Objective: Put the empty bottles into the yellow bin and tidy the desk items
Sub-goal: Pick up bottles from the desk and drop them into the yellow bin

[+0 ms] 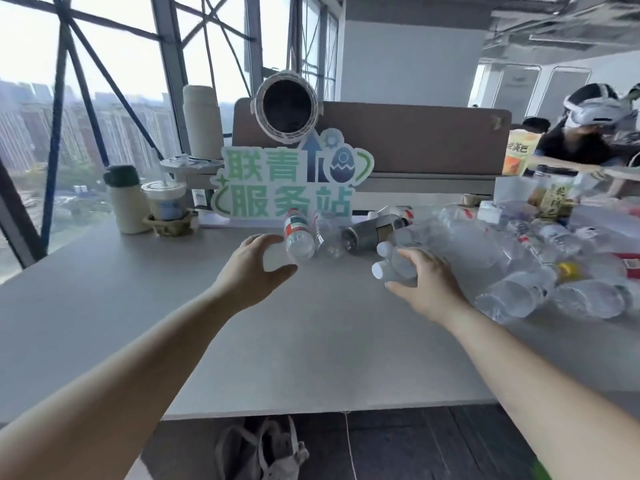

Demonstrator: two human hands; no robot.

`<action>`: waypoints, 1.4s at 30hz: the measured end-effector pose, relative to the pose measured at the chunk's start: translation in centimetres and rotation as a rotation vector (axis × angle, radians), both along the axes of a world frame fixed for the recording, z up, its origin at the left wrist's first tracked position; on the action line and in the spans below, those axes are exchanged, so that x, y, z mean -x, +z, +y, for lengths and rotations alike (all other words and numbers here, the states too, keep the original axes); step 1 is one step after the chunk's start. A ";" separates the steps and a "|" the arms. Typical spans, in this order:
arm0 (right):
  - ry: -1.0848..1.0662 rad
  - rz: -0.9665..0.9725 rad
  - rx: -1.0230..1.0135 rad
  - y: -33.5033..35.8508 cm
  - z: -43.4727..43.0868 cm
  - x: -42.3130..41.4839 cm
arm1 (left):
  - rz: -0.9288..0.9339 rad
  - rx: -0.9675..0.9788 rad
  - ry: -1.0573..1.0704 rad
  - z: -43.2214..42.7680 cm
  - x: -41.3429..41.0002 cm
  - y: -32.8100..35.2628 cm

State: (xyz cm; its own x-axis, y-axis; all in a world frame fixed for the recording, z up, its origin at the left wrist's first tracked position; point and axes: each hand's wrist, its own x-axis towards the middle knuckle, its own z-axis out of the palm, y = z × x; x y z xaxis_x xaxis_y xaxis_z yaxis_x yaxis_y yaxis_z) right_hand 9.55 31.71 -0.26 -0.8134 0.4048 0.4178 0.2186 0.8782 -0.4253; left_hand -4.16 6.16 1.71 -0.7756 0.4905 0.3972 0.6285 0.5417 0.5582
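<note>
Both arms reach out over the grey desk (242, 341). The left hand (254, 268) is spread in a wide C, fingers and thumb apart, holding nothing. It is cupped right at the base of the labelled bottle (299, 237), which lies on its side with a red and green label, just in front of the green-lettered sign (291, 181). Whether skin meets plastic there, I cannot tell.

Over to the right hand (427, 284): fingers curled round a pair of clear bottles (401, 263), white caps pointing left towards the other hand (one cap sits above the other). Just behind that grip a dark can (374, 232) lies on its side, next to a crumpled bottle (329, 237).

Further right the bottle heap (519, 271) sprawls across the desk, clear plastic lying every which way, a yellow cap (568, 268) among it. At the back left a cream flask (124, 199) with a dark green lid stands upright beside a drink cup (166, 202) in a holder. A round fan (287, 105) pokes up behind the sign. At the far right a person in a headset (588, 112) sits at the next desk. Below the desk edge a bag (263, 452) lies on the floor.
</note>
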 end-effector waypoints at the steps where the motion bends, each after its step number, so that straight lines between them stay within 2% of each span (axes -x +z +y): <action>1: 0.004 -0.011 -0.031 -0.5 0.7 0.9 | -0.012 0.005 -0.003 0.8 0.8 -0.5; 7: -0.016 -0.112 -0.167 -2.0 3.1 3.5 | -0.025 0.021 0.021 5.7 5.0 -2.0; 12: 0.001 -0.159 -0.214 -2.1 4.3 4.8 | -0.108 0.091 0.070 8.6 7.9 -3.0; 16: 0.015 -0.172 -0.264 -2.4 5.0 5.5 | -0.068 0.154 0.071 9.6 9.1 -3.7; 19: 0.038 -0.137 -0.297 -2.8 5.5 5.7 | -0.032 0.169 0.080 9.9 9.7 -4.4; 26: 0.083 -0.017 -0.317 -2.9 5.6 5.3 | 0.004 0.059 0.127 10.0 9.7 -5.1; 35: 0.199 0.230 -0.363 -0.1 1.0 3.3 | -0.015 -0.049 0.201 4.0 5.7 -3.3; 42: 0.339 0.362 -0.203 3.8 -7.3 1.9 | 0.075 -0.207 0.215 -7.0 0.2 0.1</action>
